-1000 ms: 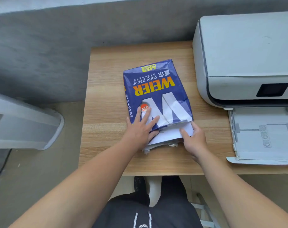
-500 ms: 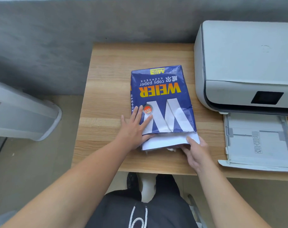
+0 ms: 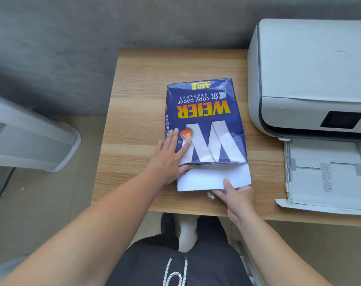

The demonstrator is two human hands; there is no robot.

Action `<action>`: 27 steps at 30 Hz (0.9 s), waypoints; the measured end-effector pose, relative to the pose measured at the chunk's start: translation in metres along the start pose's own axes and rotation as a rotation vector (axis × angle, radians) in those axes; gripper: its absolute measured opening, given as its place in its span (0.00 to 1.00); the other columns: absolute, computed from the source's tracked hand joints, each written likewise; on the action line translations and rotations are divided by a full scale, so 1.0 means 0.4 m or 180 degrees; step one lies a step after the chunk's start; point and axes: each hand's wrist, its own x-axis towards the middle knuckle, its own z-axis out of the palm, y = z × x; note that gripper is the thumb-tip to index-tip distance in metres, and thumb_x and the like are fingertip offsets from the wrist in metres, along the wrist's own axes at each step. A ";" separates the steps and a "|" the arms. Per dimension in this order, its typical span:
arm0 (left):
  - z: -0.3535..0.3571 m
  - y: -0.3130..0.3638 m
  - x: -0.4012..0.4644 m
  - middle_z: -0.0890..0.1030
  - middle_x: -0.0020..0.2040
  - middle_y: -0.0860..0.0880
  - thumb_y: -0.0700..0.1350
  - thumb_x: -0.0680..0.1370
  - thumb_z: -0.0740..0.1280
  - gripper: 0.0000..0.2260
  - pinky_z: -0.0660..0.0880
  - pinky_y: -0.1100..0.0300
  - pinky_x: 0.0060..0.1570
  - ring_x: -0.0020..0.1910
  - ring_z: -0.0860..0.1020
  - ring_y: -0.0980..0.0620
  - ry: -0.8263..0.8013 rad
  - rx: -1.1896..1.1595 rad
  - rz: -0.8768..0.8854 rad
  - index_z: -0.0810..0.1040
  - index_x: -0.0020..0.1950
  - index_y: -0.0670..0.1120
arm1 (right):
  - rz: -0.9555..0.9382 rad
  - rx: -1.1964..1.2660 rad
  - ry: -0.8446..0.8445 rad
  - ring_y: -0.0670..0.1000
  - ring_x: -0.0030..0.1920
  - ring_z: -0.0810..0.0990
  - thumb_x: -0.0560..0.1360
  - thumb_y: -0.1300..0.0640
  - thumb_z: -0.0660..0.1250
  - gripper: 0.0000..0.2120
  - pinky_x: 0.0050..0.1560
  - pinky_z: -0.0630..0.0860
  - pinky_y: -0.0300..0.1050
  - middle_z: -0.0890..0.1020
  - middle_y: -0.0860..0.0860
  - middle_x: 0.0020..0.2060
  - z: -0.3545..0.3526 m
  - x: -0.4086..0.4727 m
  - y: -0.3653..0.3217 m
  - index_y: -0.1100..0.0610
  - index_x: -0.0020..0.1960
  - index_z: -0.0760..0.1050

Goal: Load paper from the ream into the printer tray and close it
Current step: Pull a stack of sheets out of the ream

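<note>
A blue ream wrapper [image 3: 204, 112] printed "WEIER copy paper" lies flat on the wooden table [image 3: 138, 100], its open end towards me. White paper [image 3: 208, 178] sticks out of that open end. My left hand [image 3: 169, 159] rests flat with spread fingers on the wrapper's near left corner. My right hand [image 3: 235, 195] pinches the near edge of the white paper, thumb on top and fingers underneath. The white printer [image 3: 307, 75] stands at the right, with its paper tray [image 3: 328, 174] pulled out towards me and bare inside.
A grey wall runs behind the table. A white appliance [image 3: 31, 141] stands on the floor at the left. My legs in dark shorts are below the table's front edge. Bare tabletop lies left of the ream and behind it.
More white paper shows out of the wrapper's open end than one second ago. My right hand has drawn it towards me, while my left hand has stayed on the wrapper.
</note>
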 end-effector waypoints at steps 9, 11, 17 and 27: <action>-0.003 -0.015 -0.004 0.37 0.80 0.37 0.71 0.78 0.46 0.37 0.50 0.37 0.75 0.79 0.38 0.40 -0.0011 0.0162 0.0077 0.39 0.80 0.54 | 0.0292 0.0203 -0.0016 0.53 0.43 0.88 0.78 0.70 0.65 0.09 0.42 0.85 0.50 0.89 0.51 0.44 -0.118 -0.171 0.127 0.59 0.52 0.80; -0.009 -0.016 -0.007 0.38 0.80 0.37 0.71 0.78 0.46 0.38 0.49 0.36 0.75 0.79 0.39 0.40 0.0016 0.0266 0.0112 0.39 0.80 0.53 | 0.0407 0.0039 0.0025 0.55 0.44 0.88 0.75 0.71 0.70 0.07 0.43 0.85 0.52 0.88 0.56 0.45 -0.160 -0.181 0.158 0.63 0.50 0.81; -0.004 0.031 -0.084 0.41 0.81 0.40 0.66 0.81 0.47 0.35 0.47 0.42 0.76 0.80 0.41 0.41 -0.0046 0.0330 0.0138 0.43 0.81 0.48 | -0.0387 -0.1455 -0.0146 0.47 0.43 0.87 0.73 0.58 0.75 0.23 0.38 0.80 0.41 0.85 0.47 0.50 -0.198 -0.088 0.027 0.47 0.65 0.72; 0.032 0.159 -0.262 0.68 0.59 0.50 0.50 0.78 0.68 0.26 0.76 0.53 0.48 0.51 0.74 0.49 0.0695 -0.2299 -0.1512 0.64 0.75 0.51 | -0.1507 -0.2396 0.0045 0.53 0.55 0.80 0.80 0.56 0.65 0.25 0.55 0.75 0.48 0.82 0.51 0.62 -0.108 -0.049 -0.009 0.44 0.76 0.67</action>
